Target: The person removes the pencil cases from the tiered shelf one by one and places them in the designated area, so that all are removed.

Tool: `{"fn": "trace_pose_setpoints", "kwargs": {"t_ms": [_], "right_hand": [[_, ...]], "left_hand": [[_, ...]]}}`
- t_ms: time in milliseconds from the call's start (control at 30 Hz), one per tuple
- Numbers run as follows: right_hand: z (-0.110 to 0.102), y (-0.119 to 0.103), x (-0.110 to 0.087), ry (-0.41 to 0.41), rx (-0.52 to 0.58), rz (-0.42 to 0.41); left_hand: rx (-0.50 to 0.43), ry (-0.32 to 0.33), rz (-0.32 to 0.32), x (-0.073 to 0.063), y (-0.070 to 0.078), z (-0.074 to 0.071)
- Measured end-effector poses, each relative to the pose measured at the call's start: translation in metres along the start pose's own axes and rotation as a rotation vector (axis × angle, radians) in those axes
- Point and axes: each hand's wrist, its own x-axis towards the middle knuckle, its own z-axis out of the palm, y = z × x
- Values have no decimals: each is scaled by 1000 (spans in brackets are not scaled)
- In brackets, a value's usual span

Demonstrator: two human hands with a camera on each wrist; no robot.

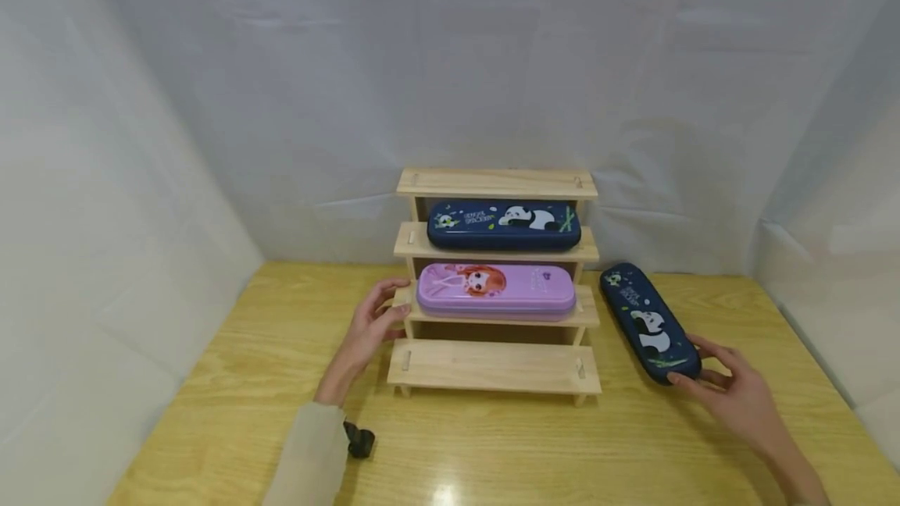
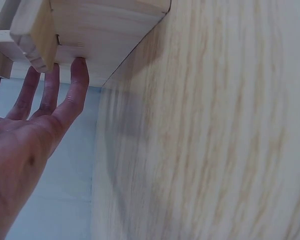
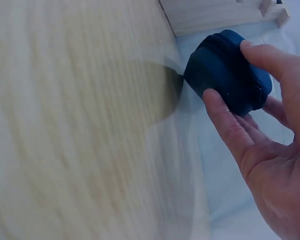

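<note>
Wooden table (image 1: pixel 485 451): right hand (image 1: pixel 738 395) grips panda case (image 1: pixel 648 318); left hand (image 1: pixel 367 328), fingers apart, touches shelf (image 1: pixel 492 367).

Pale, creased sheeting (image 1: pixel 316 84) on three sides; yellowish wood-grain tabletop (image 1: pixel 267 342); bright front glare (image 1: pixel 444 494)

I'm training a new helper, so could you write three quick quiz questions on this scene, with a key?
1. Multiple choice: which hand grips a dark-blue, rounded oblong panda-print case? A) left; B) right; C) both.
2. True or false: the glossy purple oblong case with a printed girl lies one tier below the other dark-blue panda-print case on the pale wooden four-tier rack.
3. Count: how many tiers bear no case?

Key: 1. B, the right hand. 2. True. 3. Two, the top and the bottom.
</note>
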Motion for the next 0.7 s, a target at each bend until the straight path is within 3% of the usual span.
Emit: {"fn": "trace_pose_setpoints", "kwargs": {"t_ms": [133, 333, 700], "right_hand": [[6, 1, -1, -70, 20, 67], [13, 2, 1, -99, 11, 99], [12, -1, 10, -165, -124, 143]], "left_hand": [[-2, 1, -5, -1, 0, 0], [-7, 3, -15, -1, 1, 1], [-10, 7, -20, -2, 2, 1]]}}
